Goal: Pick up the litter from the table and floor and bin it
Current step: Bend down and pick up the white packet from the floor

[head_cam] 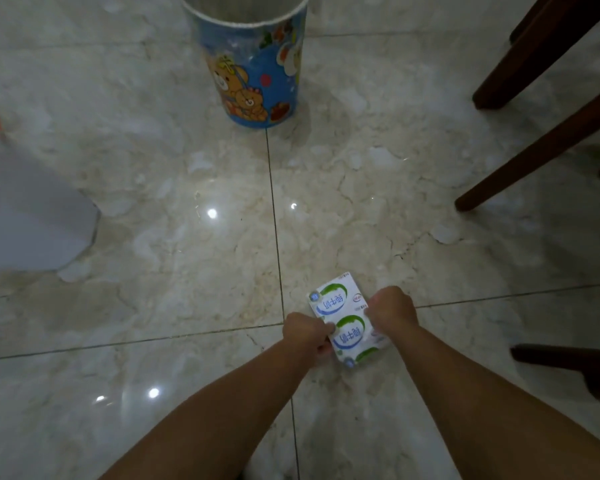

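Note:
A white milk carton (pixel 340 308) with green and blue print lies low over the marble floor, near the bottom centre. My left hand (pixel 307 336) grips its left edge and my right hand (pixel 390 308) grips its right edge, both with fingers closed on it. A blue bin (pixel 257 71) printed with cartoon bears stands upright at the top centre, well beyond the carton. Its mouth is open, and its inside is only partly in view.
Dark wooden chair or table legs (pixel 534 147) slant in from the top right, and another dark piece (pixel 568 362) sits at the right edge. A pale grey object (pixel 28 216) with a red patch fills the left edge. Glossy floor tiles (pixel 187 237) lie between carton and bin.

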